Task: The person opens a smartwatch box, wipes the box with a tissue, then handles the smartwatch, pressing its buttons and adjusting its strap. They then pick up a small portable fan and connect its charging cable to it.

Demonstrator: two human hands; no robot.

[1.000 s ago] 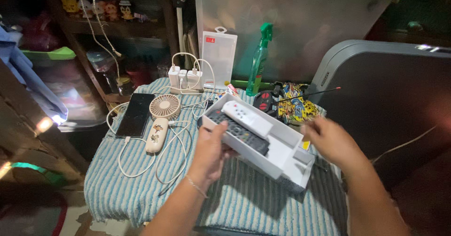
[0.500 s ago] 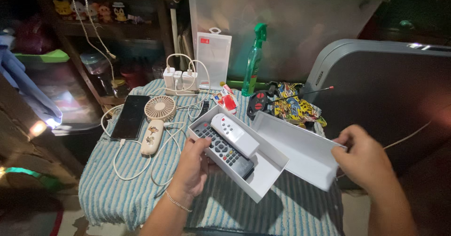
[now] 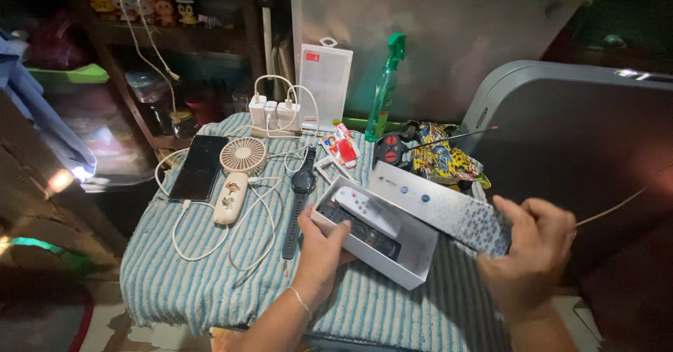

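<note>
My left hand (image 3: 320,252) grips the near left corner of an open white box (image 3: 396,268) resting on a striped towel. Inside the box lie a white remote (image 3: 364,207) and a black remote (image 3: 366,235). My right hand (image 3: 529,250) holds the box's lid (image 3: 442,206), lifted off to the right and turned with its speckled outer face up. A black wristwatch (image 3: 300,191) lies just left of the box.
On the blue-and-white striped towel (image 3: 189,282) lie a dark phone (image 3: 198,177), a small beige handheld fan (image 3: 238,173), white chargers with cables (image 3: 275,113), a green spray bottle (image 3: 385,89), a white package (image 3: 325,85) and a colourful pouch (image 3: 445,161). A grey case (image 3: 582,141) stands at right.
My right hand has taken the lid off the box and swung it out to the right, turning it over. My left hand stays on the box's corner.
</note>
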